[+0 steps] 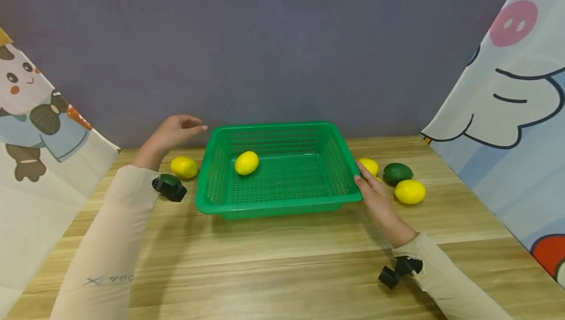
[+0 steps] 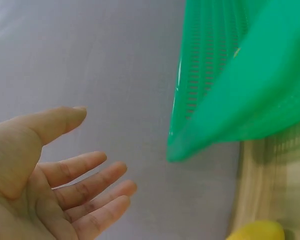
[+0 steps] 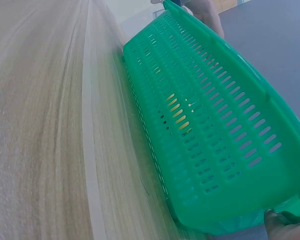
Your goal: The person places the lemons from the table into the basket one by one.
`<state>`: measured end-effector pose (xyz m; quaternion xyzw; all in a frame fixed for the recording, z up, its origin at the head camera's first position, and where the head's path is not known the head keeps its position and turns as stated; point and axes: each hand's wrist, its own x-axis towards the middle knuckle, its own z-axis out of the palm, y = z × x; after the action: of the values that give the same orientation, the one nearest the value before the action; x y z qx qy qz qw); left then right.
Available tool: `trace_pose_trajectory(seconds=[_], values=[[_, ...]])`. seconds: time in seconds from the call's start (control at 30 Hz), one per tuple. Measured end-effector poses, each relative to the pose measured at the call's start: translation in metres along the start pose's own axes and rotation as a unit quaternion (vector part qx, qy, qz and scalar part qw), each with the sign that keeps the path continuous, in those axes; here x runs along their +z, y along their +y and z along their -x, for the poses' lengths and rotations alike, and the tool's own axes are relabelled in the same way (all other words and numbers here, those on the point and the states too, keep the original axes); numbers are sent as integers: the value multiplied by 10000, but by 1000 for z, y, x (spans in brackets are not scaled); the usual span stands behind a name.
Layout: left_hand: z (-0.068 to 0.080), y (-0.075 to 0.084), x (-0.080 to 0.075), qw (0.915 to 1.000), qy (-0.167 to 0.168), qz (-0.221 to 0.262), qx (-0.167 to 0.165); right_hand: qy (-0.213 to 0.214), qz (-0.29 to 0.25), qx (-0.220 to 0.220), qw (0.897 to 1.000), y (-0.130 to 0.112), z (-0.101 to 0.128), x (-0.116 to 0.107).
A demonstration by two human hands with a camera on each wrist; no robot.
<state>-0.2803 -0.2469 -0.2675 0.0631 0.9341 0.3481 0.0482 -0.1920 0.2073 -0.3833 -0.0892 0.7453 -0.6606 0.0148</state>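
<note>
Basket (image 1: 282, 202): light, stiff plastic, best held by rim. Right rim gripped by right hand (image 1: 375, 195); left hand (image 1: 172, 133) spread, empty.

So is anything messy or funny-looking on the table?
Nothing looks broken or spilled. The green basket sits flat and holds just one lemon. The other fruit lies loose on the table: a lemon to its left, two lemons and a lime to its right.

basket (image 1: 282, 207): glossy perforated green plastic; table (image 1: 282, 271): matt wood grain; lemons (image 1: 246, 163): smooth yellow skin
</note>
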Motion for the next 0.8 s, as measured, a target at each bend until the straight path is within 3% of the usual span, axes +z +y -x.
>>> trace_pose_trajectory(seconds=[0.3,0.8], values=[[13,-20,-8,10000,46,35,-81,-28,-17,3,10000,-1,0,0],[31,-51,-8,9994,50,-196,-282,-89,-158,-38,9998,0,-1,0]])
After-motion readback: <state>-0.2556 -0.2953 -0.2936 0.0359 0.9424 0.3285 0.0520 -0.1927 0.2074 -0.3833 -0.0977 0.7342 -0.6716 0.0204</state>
